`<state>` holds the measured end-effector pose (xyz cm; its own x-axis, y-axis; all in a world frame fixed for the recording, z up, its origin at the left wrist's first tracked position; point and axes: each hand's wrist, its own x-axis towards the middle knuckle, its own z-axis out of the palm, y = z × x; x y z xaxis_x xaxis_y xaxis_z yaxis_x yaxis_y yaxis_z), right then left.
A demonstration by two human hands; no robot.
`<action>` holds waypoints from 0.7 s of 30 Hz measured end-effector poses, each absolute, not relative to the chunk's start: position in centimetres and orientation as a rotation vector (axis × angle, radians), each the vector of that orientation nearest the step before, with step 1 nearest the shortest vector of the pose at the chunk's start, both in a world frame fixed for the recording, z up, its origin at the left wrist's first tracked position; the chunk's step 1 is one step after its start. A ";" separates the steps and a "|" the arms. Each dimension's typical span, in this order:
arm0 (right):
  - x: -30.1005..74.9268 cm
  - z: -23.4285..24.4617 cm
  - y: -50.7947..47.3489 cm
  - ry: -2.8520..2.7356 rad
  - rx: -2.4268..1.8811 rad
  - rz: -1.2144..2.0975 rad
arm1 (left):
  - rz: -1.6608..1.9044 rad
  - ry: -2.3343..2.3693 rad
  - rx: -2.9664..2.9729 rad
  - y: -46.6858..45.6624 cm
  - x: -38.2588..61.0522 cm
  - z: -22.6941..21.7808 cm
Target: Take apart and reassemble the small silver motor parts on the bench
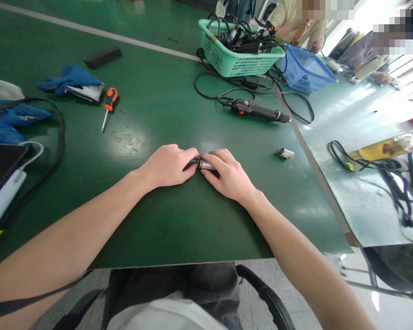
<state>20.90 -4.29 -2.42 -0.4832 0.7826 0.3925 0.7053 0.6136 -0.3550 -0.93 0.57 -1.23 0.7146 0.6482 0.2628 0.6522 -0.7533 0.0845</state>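
Note:
Both my hands meet at the middle of the green table point(165, 229), resting on its surface. My left hand point(168, 165) is closed, fingers pinched on the dark left end of a small metal cylindrical part point(205, 165). My right hand point(229, 176) is closed around the right end of the same part, and only its shiny middle shows between the two hands. A second small silver part point(285, 153) lies on the table to the right, a hand's length from my right hand.
An orange-handled screwdriver point(107, 107) and blue cloths point(70, 80) lie at the left. A black electric screwdriver point(259, 111) with looped cable lies ahead, behind it a green basket point(237, 62) of tools and a blue basket point(304, 71). Another person sits at the far right.

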 end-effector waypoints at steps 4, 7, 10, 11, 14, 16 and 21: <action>20.9 -2.5 -4.3 -2.311 -1.169 0.203 | -0.427 -1.112 -2.896 0.6 -1.0 -1.3; 20.9 -2.5 -4.2 -2.313 -1.174 0.201 | -0.424 -1.111 -2.896 0.6 -1.0 -1.3; 20.9 -2.5 -4.2 -2.313 -1.174 0.203 | -0.424 -1.110 -2.894 0.6 -1.0 -1.3; 20.9 -2.5 -4.2 -2.313 -1.172 0.203 | -0.423 -1.110 -2.895 0.5 -1.0 -1.3; 20.9 -2.5 -4.2 -2.312 -1.172 0.200 | -0.419 -1.110 -2.899 0.5 -1.0 -1.3; 20.9 -2.4 -4.2 -2.313 -1.175 0.201 | -0.419 -1.113 -2.901 0.6 -1.0 -1.2; 20.9 -2.3 -4.3 -2.316 -1.182 0.213 | -0.426 -1.111 -2.910 0.6 -1.0 -1.1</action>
